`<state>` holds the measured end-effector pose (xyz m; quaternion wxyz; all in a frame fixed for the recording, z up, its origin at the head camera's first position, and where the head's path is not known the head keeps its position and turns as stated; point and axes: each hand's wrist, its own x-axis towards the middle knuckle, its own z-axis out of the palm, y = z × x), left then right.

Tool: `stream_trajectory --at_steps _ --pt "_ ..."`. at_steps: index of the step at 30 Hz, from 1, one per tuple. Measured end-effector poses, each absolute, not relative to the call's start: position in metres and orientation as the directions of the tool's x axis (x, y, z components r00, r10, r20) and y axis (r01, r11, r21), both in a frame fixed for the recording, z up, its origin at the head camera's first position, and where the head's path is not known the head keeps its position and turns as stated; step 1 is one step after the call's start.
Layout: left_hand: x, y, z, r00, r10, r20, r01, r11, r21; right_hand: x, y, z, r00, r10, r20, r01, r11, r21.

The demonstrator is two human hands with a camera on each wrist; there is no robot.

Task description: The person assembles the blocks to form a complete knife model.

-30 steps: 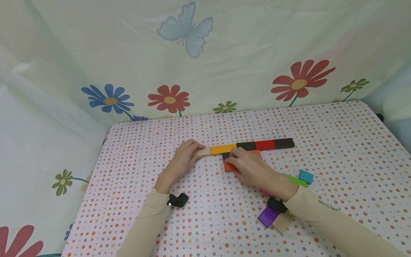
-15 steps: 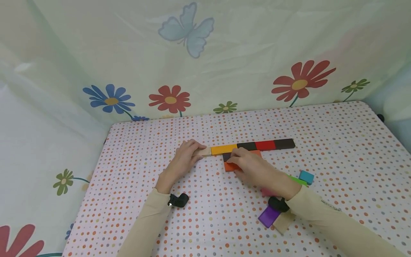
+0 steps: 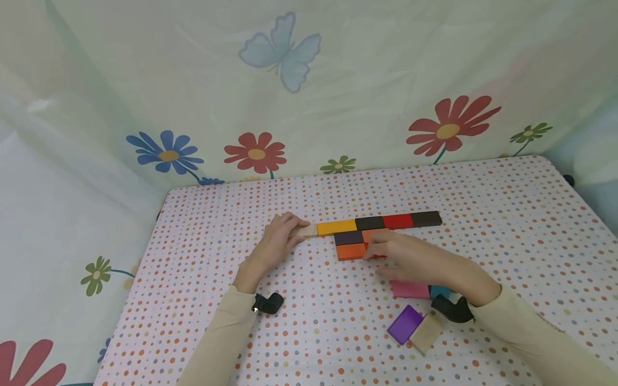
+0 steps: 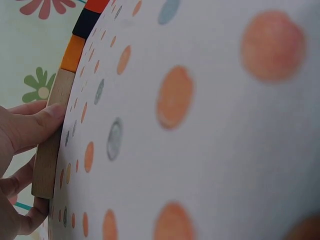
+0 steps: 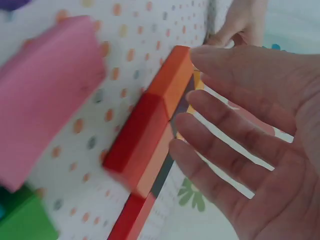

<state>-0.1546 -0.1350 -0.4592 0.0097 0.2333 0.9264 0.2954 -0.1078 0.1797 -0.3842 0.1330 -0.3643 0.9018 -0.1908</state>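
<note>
Blocks (image 3: 398, 221) in red, orange, pink! Left fingers (image 4: 37, 127) pinch a wooden block (image 4: 47, 162), right fingers (image 5: 217, 150) spread; dotted bench (image 3: 299, 338), flowered sheet (image 3: 376, 59) behind.

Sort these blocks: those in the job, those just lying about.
Part of the job:
wooden block pinched by the left hand
yellow block
two black blocks
red block between them
dark purple block
two orange blocks
second red block, near the right hand

Lying loose, though perhaps meant for later:
pink block
blue block
green block
bright purple block
other wooden block
</note>
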Motion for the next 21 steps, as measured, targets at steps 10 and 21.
stream_trajectory --at_steps 10,21 --pt "-0.153 -0.135 -0.459 -0.893 0.437 0.11 0.42 0.718 0.555 -0.081 0.213 -0.404 -0.696 -0.697 -0.172 -0.587 0.69 -0.423" --pt "-0.153 -0.134 -0.459 -0.892 0.436 0.118 0.423 0.715 0.557 -0.072 0.223 -0.413 -0.737 -0.645 -0.202 -0.527 0.736 -0.425"
